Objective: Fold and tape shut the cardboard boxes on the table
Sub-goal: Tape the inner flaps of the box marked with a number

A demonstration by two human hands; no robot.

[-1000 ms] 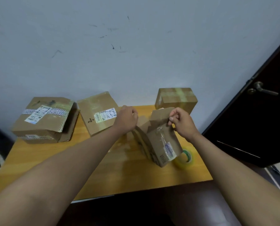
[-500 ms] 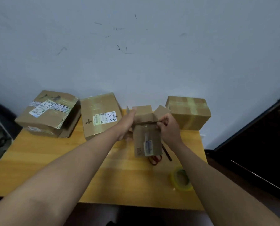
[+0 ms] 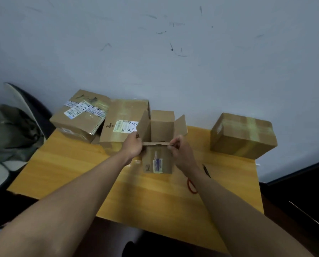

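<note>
At the middle of the table (image 3: 66, 164): the small open box (image 3: 157, 160) stands upright in front of me, label facing me, well apart from the taped box (image 3: 243, 135) at the right.
Left grip: my left hand (image 3: 133, 147) pinches the left end of the near flap (image 3: 156, 144), beside the raised left side flap (image 3: 144, 127).
Right grip: my right hand (image 3: 180, 151) pinches the right end of that same near flap, fingers curled round its edge.
Flaps: the far flap (image 3: 162, 115) and right side flap (image 3: 181, 127) stand up; the near one lies about level, seen edge-on.
Step in hand: folding, I judge; nothing on this box's top is closed or taped yet.
Next move: fold the flaps down flat over the opening and hold them there with one hand (which pair goes under is my call, not something shown).
After that: I will need tape, but no roll shows now; only red-handled scissors (image 3: 192, 186) lie by my right forearm.
Other boxes: two labelled ones, the back-left box (image 3: 80, 115) and the box behind my left hand (image 3: 121, 123), sit against the wall.
</note>
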